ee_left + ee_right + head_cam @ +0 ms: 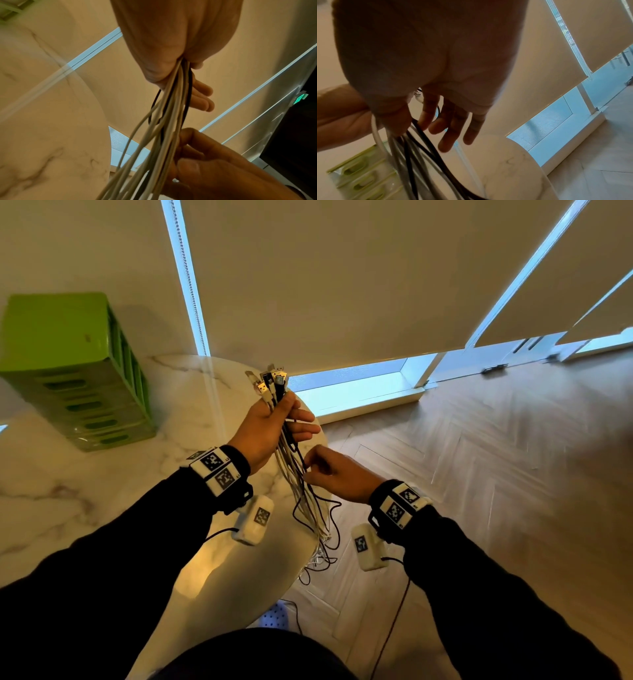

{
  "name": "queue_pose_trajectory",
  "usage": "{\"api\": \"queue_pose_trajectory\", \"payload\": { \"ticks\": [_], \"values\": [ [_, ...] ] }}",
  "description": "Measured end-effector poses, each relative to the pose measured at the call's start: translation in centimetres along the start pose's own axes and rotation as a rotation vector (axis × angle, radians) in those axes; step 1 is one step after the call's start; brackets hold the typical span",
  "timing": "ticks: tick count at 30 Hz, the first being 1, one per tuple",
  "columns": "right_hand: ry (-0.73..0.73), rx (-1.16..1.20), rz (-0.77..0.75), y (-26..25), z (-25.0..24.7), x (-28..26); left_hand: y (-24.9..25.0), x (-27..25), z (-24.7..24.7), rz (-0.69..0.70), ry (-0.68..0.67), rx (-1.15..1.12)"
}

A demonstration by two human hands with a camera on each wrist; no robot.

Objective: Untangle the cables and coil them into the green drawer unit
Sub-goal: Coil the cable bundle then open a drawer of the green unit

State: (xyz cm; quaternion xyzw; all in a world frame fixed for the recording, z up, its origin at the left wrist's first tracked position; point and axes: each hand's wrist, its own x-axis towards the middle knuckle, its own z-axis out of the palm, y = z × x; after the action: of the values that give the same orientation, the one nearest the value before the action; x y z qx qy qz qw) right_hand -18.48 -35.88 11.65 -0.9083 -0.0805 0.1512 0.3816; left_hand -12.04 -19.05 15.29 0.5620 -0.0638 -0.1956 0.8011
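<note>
My left hand is raised over the table's right edge and grips a bundle of white and black cables just below their plugs, which stick up above the fist. The cables hang down from the left hand in loose strands, past the table edge to a tangle on the floor. Just below, my right hand pinches a black cable out of the bundle. In the right wrist view the thumb of the right hand presses the strands. The green drawer unit stands at the table's far left, drawers closed.
A white marble table with a rounded edge lies under my left arm. To the right is herringbone wood floor. Roller blinds cover the windows ahead. Thin black sensor leads hang from both wrists.
</note>
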Motion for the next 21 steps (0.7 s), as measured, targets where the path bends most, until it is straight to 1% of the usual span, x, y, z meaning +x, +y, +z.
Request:
{"api": "queue_pose_trajectory", "payload": {
  "ticks": [6,8,10,12,14,16,17,18,19,20,21],
  "values": [
    [0.014,0.193,-0.007,-0.6,-0.5,-0.2,-0.3,-0.3,0.8,-0.022,-0.037,0.003],
    [0.018,0.186,-0.039,-0.7,-0.3,-0.3,-0.3,-0.4,0.9,-0.022,-0.044,0.016],
    [0.054,0.126,-0.059,-0.7,-0.2,-0.5,-0.3,-0.5,0.7,-0.021,-0.044,0.015],
    [0.155,0.063,-0.068,-0.6,-0.5,-0.8,-0.4,-0.3,0.5,-0.009,-0.035,0.014],
    [0.317,0.101,-0.016,-0.7,-1.2,-1.1,-0.5,-0.1,0.1,0.0,-0.008,0.037],
    [0.495,0.188,0.075,-0.2,-2.4,-1.2,-0.7,0.1,-0.4,-0.01,0.04,0.038],
    [0.555,0.185,0.14,0.7,-3.1,-1.3,-0.8,0.2,-0.7,-0.015,0.062,0.032],
    [0.562,0.136,0.228,1.8,-3.9,-1.4,-0.9,0.2,-0.9,-0.02,0.077,0.031],
    [0.495,0.037,0.339,3.1,-4.6,-1.7,-0.9,0.1,-1.1,-0.024,0.087,0.043],
    [0.341,-0.106,0.476,4.4,-5.1,-2.0,-0.9,0.1,-1.2,-0.026,0.091,0.062],
    [0.123,-0.27,0.613,5.6,-5.4,-2.4,-0.8,0.0,-1.2,-0.026,0.09,0.082]
  ]
}}
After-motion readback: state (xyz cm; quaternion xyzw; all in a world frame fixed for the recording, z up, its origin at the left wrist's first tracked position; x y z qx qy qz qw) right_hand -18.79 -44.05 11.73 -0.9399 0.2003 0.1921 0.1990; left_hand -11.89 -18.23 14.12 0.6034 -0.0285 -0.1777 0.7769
